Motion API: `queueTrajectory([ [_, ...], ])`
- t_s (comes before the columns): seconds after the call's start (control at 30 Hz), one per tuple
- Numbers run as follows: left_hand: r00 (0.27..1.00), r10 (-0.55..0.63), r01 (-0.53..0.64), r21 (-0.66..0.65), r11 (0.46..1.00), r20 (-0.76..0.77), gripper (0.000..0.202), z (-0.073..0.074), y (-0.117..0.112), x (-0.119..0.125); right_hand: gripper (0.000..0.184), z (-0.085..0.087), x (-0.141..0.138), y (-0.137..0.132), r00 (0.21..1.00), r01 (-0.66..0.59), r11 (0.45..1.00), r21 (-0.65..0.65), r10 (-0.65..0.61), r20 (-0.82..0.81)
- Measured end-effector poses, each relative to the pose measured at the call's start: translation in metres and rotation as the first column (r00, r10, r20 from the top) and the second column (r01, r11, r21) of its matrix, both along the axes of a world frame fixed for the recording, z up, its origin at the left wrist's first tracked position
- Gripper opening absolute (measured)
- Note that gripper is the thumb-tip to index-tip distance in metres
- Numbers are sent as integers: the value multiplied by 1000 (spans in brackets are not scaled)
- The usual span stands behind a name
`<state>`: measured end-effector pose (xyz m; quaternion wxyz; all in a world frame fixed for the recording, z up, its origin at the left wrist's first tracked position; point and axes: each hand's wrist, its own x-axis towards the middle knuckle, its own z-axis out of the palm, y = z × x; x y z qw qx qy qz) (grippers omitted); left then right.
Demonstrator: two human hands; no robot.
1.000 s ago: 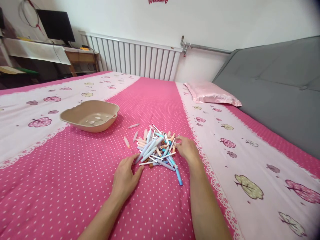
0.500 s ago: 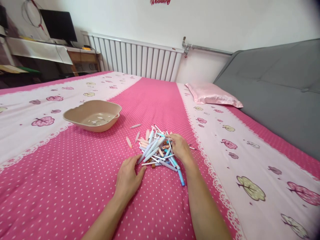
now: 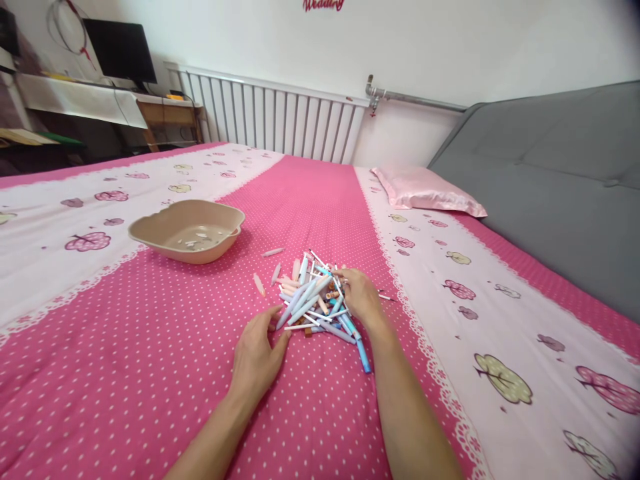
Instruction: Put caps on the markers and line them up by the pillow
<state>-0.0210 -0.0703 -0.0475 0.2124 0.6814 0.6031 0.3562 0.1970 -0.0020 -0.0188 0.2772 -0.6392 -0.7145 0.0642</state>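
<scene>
A loose pile of pens and thin white sticks (image 3: 313, 300) lies on the pink dotted bedspread (image 3: 200, 373), in pale blue, lilac, peach and white. My left hand (image 3: 257, 350) rests at the pile's near left edge, thumb and fingers apart, holding nothing. At the right side of the pile is my right hand (image 3: 361, 293), its fingers reaching over the pens; its fingertips are partly hidden, and I see nothing lifted in it. A blue pen (image 3: 363, 357) sticks out of the pile toward me. Several pale pens lie apart at the left, among them a whitish one (image 3: 273, 252).
A beige basin (image 3: 187, 230) with a few small white pieces inside stands to the left of the pile. A pink pillow (image 3: 427, 189) leans by the grey headboard (image 3: 560, 167). Beyond the bed are a white radiator (image 3: 270, 113) and a desk with a monitor (image 3: 120, 53).
My left hand's fingers have drawn slightly away from the pile's edge. My right hand and the pile look nearly the same; the whole view has shifted a little.
</scene>
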Motion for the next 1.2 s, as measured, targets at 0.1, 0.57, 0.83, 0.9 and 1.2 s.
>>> queueTrajectory([
  [0.1, 1000, 3, -3, -9, 1000, 9, 42, 1, 0, 0, 44, 0, 0, 0, 1000, 26, 1000, 4, -26, 12],
  [0.57, 979, -91, 88, -25, 996, -180, 26, 1, 1, 1, 25, -5, 4, 4, 992, 75, 996, 39, -71, -104],
  [0.83, 998, -4, 3, -32, 999, -57, 19, 3, -4, 1, 22, 13, 5, -3, 868, 191, 967, 166, -88, -488],
  [0.9, 999, 4, -5, -26, 1000, -41, 18, 4, -5, 1, 24, 20, 4, -7, 808, 177, 969, 170, -44, -588],
  [1.2, 1000, 24, -24, -2, 1000, 12, 17, 9, -9, 2, 26, 48, -6, -26, 694, 92, 992, 89, 0, -720],
])
